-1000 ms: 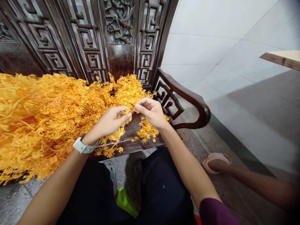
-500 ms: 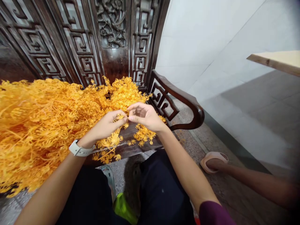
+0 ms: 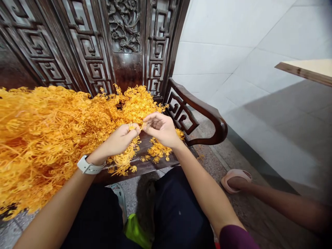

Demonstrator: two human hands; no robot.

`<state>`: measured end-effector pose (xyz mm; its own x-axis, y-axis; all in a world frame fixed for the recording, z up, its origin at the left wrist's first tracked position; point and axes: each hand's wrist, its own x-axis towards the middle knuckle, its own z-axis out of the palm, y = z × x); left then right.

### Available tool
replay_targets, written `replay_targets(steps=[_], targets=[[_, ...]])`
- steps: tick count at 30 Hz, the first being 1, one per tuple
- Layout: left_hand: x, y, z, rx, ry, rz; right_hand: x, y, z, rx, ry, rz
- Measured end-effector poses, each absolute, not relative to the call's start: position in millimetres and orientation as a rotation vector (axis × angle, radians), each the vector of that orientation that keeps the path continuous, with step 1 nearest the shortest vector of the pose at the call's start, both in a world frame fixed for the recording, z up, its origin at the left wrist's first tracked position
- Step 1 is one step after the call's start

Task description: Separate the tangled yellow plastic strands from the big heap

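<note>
Over the dark wooden bench seat [image 3: 145,141], my left hand [image 3: 121,138] is closed on a yellow-orange plastic flower spray [image 3: 123,162], whose small claw-shaped heads hang below the palm. Thumb and forefinger of my right hand [image 3: 163,129] pinch a small yellow plastic piece [image 3: 144,126] right beside the left fingertips. The two hands nearly touch. To the left a big heap of similar sprays [image 3: 52,138] covers the seat. A small pile of loose flower heads [image 3: 158,150] lies under my right wrist.
A carved bench back [image 3: 127,69] rises behind, and a curved armrest [image 3: 207,107] bounds the right side. A pale board edge [image 3: 306,71] juts in at the right by the tiled wall [image 3: 220,45]. Another person's foot in a pink slipper [image 3: 236,180] is on the floor.
The spray hanging from my left hand has swung up slightly. A small yellow piece now shows between my right fingertips. Both hands stay in nearly the same place.
</note>
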<state>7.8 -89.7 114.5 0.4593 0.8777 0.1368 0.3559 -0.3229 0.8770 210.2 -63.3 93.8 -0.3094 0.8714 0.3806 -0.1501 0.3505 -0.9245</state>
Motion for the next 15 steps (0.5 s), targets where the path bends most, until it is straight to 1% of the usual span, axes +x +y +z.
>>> replay_targets(steps=[5, 10, 15], targets=[[14.4, -90.3, 109.3, 1.870, 1.076, 0.830, 202.9, -71.4, 93.8, -0.781, -1.663, 0.885], [15.3, -89.3, 109.9, 2.004, 1.217, 0.802, 202.3, -74.6, 98.4, -0.914, -1.887, 0.618], [17.7, -90.6, 114.0, 2.067, 1.379, 0.795, 203.6, -75.0, 102.6, -0.901, -2.032, 0.449]])
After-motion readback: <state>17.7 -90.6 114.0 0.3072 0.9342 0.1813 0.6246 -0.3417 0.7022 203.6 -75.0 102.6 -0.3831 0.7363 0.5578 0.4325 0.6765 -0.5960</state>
